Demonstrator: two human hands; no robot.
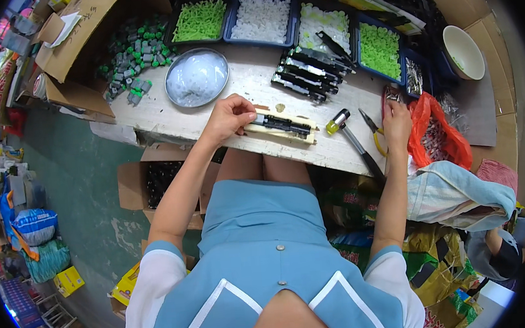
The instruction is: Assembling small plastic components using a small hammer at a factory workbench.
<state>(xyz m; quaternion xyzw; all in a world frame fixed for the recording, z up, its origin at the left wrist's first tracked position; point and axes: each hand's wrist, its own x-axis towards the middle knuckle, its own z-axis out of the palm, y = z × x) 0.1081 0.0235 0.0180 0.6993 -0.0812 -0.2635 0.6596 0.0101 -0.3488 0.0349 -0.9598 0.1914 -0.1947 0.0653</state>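
On the table's near edge lies a cream wooden block [299,126] with a long black plastic part [284,124] set in it. My left hand [229,120] pinches the part's grey left end, thumb and fingers together. At the right, my right hand [397,124] reaches to a small red tray [391,94] of small metal pieces, fingers curled down and fingertips partly hidden. Whatever they pinch cannot be made out. Between my hands lie a hammer [356,141] with a yellow head face and yellow-handled pliers [372,127]. Several similar black parts [310,74] lie stacked beyond the block.
Along the back stand bins of green pieces [200,19], white pieces [261,19] and green caps [379,50]. A metal bowl [197,78] sits beside grey-green parts [137,56]. Right of my right hand are a red plastic bag [423,128], a cloth [456,192] and a cream bowl [464,52].
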